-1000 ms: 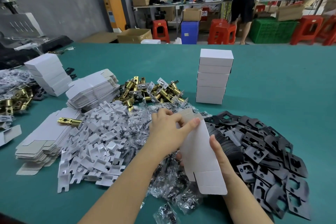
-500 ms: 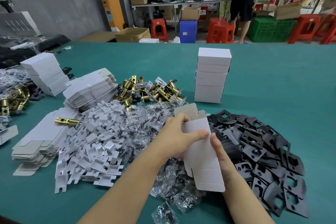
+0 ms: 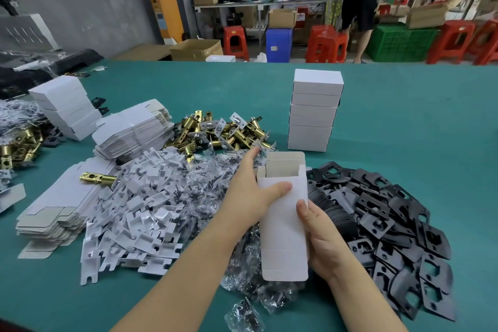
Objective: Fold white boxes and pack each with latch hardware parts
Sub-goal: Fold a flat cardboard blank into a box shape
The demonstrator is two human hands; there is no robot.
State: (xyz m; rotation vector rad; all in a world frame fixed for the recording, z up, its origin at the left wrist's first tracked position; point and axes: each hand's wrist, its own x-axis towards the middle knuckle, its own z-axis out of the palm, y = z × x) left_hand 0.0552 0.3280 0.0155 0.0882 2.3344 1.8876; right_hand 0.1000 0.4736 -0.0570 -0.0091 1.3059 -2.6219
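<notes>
Green worktable (image 3: 404,121) buried in parts; dead center, both hands hold a half-folded white box (image 3: 283,213), top open. Left hand (image 3: 250,197) grips its left side, right hand (image 3: 320,237) its right edge. Finished box stack (image 3: 312,110) at 12 o'clock.

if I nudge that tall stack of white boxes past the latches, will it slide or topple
The stack of white boxes probably topples: it stands tall and narrow, with layers slightly offset. The boxes look like thin card, so likely light, and the green table looks matte and may grip.
</notes>
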